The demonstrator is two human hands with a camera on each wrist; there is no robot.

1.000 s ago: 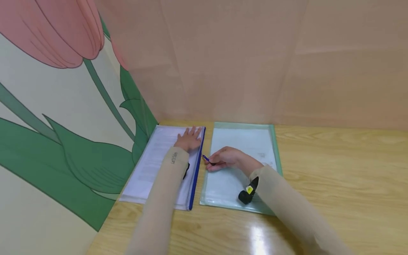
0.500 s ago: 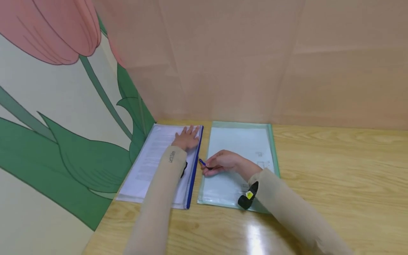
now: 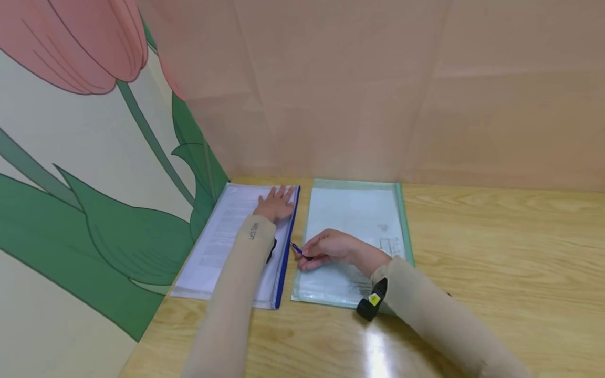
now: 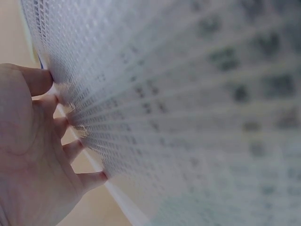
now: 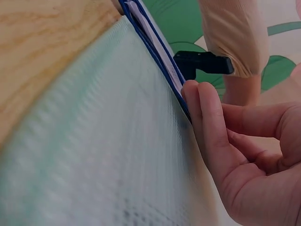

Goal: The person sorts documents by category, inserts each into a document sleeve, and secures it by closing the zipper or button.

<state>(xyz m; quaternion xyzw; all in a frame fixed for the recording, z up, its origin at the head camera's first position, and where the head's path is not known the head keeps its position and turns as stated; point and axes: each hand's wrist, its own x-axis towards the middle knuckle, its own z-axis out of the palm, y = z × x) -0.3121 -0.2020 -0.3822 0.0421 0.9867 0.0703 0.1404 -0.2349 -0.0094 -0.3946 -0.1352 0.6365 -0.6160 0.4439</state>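
A clear mesh zip pouch with a blue edge [image 3: 219, 236] lies at the left of the table with printed papers inside. My left hand [image 3: 274, 205] rests on its far part, fingers spread; the left wrist view shows the fingertips touching the mesh [image 4: 155, 94]. Between thumb and fingers, my right hand [image 3: 331, 248] pinches a small blue and dark zipper pull [image 3: 296, 248] beside the blue edge. In the right wrist view that hand's fingers hide the pull. Beneath the right hand lies a second pouch, with a green border [image 3: 350, 205] and papers inside.
Wood-grain table [image 3: 496, 252] extends to the right of the green pouch. A wall with a painted tulip [image 3: 137, 220] borders the left side, and a plain pinkish-brown covering [image 3: 354, 94] stands behind the table.
My right hand has moved toward me along the blue edge, drawing the zipper pull with it. My left hand keeps its place on the pouch. The head view has shifted slightly.
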